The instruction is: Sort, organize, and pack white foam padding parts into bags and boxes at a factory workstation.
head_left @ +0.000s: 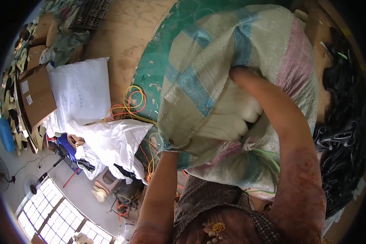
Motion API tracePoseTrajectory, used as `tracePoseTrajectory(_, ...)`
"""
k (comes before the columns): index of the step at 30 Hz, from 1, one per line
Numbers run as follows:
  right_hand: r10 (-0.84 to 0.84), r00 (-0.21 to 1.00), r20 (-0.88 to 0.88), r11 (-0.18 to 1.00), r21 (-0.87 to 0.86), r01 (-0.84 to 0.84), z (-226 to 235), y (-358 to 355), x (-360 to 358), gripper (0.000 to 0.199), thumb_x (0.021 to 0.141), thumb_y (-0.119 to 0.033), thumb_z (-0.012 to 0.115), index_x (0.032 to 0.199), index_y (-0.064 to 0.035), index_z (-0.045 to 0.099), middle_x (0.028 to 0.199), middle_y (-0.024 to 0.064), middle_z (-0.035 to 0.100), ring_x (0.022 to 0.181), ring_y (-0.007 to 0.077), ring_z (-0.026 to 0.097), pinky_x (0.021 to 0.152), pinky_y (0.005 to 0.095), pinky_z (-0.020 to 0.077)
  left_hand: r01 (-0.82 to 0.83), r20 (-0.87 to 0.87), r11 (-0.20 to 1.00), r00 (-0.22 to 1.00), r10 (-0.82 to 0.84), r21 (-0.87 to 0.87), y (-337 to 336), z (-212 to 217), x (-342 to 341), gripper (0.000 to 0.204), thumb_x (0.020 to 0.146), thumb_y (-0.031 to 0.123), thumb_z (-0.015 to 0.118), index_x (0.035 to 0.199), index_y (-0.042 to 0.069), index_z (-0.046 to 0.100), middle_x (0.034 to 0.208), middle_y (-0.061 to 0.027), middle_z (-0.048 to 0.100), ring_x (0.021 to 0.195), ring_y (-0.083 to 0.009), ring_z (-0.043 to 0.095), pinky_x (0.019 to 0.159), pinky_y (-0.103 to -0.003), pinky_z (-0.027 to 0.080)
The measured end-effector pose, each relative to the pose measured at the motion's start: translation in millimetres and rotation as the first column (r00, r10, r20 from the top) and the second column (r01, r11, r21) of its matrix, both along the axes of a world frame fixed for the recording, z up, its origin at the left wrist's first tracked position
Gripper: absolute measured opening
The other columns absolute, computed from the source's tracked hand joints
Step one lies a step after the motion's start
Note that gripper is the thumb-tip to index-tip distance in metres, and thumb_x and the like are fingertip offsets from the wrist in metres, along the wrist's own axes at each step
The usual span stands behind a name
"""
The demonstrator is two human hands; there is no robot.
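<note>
while the right hand (240, 76) reaches into the open sack (213, 67), a fold hides its fingers, so i cannot tell whether they grasp anything; the left wrist (169, 157) meets the near-left edge, its fingers covered and equally unreadable. the sack, crinkled woven plastic striped blue and pink, lies before the person, beside scuffed green flooring (148, 77). inside, smooth pale rounded pieces (221, 126) show only partly. shiny black things (341, 138) heap at right, hard to separate.

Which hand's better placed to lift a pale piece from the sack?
Right, probably: the right arm reaches into the sack alongside the pale pieces; the left forearm ends at the sack's rim, hand mostly hidden.
</note>
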State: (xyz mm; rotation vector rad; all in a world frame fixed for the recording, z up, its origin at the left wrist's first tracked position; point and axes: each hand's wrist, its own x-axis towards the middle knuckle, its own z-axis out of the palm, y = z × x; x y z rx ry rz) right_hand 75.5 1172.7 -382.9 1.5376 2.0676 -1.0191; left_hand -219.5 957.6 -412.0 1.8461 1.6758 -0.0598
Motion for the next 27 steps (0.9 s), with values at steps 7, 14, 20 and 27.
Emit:
tracePoseTrajectory(7, -0.035, 0.999, -0.038, 0.996, -0.079, 0.032, -16.3, -1.2, -12.6, 0.040, 0.079, -0.029, 0.057, 0.111, -0.0048, 0.062, 0.116, 0.0192, 0.059, 0.107, 0.0305, 0.057, 0.092, 0.0392, 0.0440, -0.017, -0.017, 1.000, 1.000, 0.017, 0.016, -4.6, 14.2, -35.9, 0.037, 0.076, 0.027, 0.063, 0.109, 0.011, 0.058, 0.109, -0.0121, 0.060, 0.102, -0.0284, 0.054, 0.090, -0.039, 0.041)
tracePoseTrajectory(14, 0.052, 0.993, -0.103, 0.990, -0.126, -0.065, -11.2, -16.5, -38.6, 0.043, 0.077, -0.031, 0.058, 0.112, -0.0059, 0.062, 0.116, 0.0188, 0.059, 0.108, 0.0306, 0.056, 0.093, 0.0396, 0.0434, -0.036, -0.047, 0.999, 0.998, 0.037, 0.020, 19.0, -6.4, 9.2, 0.038, 0.076, 0.028, 0.063, 0.109, 0.011, 0.058, 0.109, -0.0120, 0.060, 0.102, -0.0282, 0.054, 0.091, -0.039, 0.041)
tracePoseTrajectory(20, 0.112, 0.986, -0.127, 0.977, -0.165, -0.132, -22.4, -15.6, -40.6, 0.045, 0.076, -0.032, 0.059, 0.113, -0.0069, 0.062, 0.117, 0.0184, 0.058, 0.109, 0.0306, 0.056, 0.093, 0.0398, 0.0428, -0.041, -0.037, 0.999, 0.998, 0.042, 0.023, 12.0, 3.7, -42.9, 0.038, 0.076, 0.028, 0.063, 0.110, 0.011, 0.058, 0.109, -0.0118, 0.060, 0.102, -0.0280, 0.054, 0.091, -0.039, 0.041)
tracePoseTrajectory(27, 0.197, 0.970, -0.140, 0.960, -0.175, -0.220, -28.8, -30.0, -41.1, 0.047, 0.075, -0.034, 0.060, 0.114, -0.0080, 0.061, 0.118, 0.0180, 0.058, 0.110, 0.0307, 0.055, 0.094, 0.0401, 0.0422, -0.060, -0.011, 0.996, 0.998, 0.061, 0.062, -8.5, -0.5, -18.7, 0.039, 0.076, 0.029, 0.063, 0.110, 0.011, 0.058, 0.109, -0.0117, 0.060, 0.103, -0.0278, 0.054, 0.091, -0.039, 0.041)
